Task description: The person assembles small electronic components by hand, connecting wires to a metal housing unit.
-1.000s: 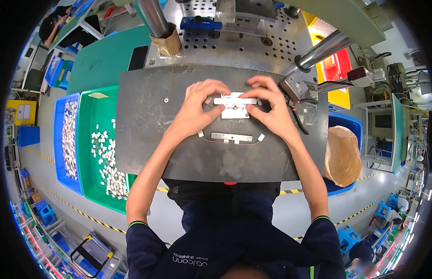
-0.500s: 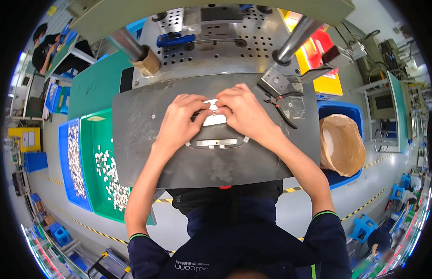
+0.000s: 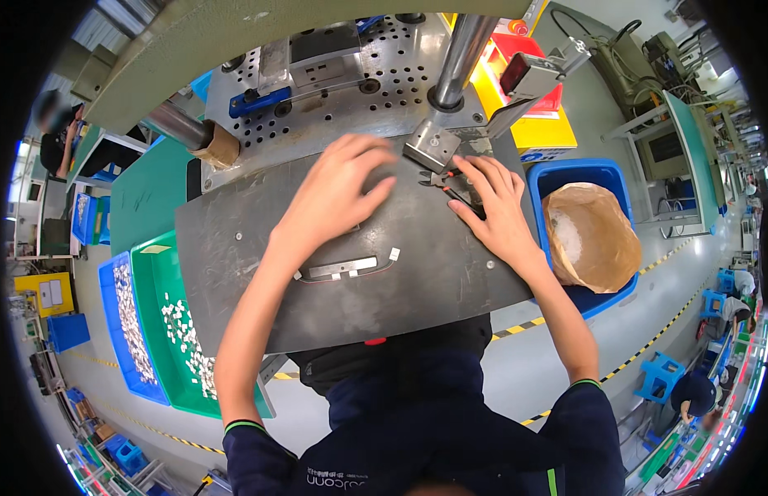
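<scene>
On the dark worktop [image 3: 417,285], a small metal bar [image 3: 342,268] lies with a thin cable and little white connectors [image 3: 394,255] along its near side and ends. Above and left of the bar, my left hand [image 3: 330,198] hovers with its thumb apart from the fingers; the fingertips are smeared by motion, and nothing shows in it. Over at the right, my right hand [image 3: 501,217] reaches over black-and-red cutting pliers [image 3: 443,186]. Its thumb and fingers are spread on either side of the handles, whose ends are partly hidden under the hand.
A perforated metal press bed [image 3: 334,103] and its steel posts [image 3: 466,62] stand beyond the worktop. Green [image 3: 165,248] and blue [image 3: 105,285] bins with small white parts are at left. At right, a blue bin [image 3: 594,169] holds a brown paper bag [image 3: 611,248].
My hands have parted, and the white piece between them is out of sight. My right hand has moved to the pliers. The view has shifted, and the bar stays on the worktop.
</scene>
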The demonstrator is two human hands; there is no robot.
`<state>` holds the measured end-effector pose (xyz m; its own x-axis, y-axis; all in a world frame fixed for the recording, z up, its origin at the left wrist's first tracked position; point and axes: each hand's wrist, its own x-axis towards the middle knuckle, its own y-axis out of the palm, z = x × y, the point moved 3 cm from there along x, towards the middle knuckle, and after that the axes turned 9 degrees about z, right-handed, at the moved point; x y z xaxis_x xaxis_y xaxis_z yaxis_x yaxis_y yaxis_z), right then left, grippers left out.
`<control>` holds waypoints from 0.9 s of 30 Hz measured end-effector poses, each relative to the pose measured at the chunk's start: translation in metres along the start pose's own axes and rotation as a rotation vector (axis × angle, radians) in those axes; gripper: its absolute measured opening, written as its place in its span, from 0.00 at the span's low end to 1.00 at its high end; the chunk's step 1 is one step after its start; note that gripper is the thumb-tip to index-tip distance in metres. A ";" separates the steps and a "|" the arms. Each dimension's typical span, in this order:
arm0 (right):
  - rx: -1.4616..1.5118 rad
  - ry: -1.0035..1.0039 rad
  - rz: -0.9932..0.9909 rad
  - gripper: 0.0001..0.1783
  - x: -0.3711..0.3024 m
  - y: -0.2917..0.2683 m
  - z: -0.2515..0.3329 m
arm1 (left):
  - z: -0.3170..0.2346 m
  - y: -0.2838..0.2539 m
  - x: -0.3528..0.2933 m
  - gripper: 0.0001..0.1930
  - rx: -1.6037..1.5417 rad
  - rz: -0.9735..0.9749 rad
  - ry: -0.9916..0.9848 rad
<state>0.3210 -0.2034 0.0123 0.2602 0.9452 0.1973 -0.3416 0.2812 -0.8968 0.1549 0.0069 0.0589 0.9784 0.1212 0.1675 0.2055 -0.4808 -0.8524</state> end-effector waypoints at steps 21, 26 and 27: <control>0.015 -0.232 0.036 0.14 -0.001 -0.028 0.006 | -0.025 0.044 0.045 0.30 0.001 0.117 -0.029; 0.038 -0.157 0.187 0.17 -0.002 -0.020 0.005 | -0.028 0.044 0.042 0.32 0.012 0.119 -0.023; 0.034 -0.148 0.190 0.17 -0.002 -0.022 0.007 | -0.026 0.045 0.042 0.32 0.018 0.120 -0.036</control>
<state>0.3215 -0.2101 0.0347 0.0543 0.9949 0.0845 -0.4027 0.0992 -0.9099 0.2057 -0.0321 0.0409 0.9944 0.0953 0.0464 0.0866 -0.4778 -0.8742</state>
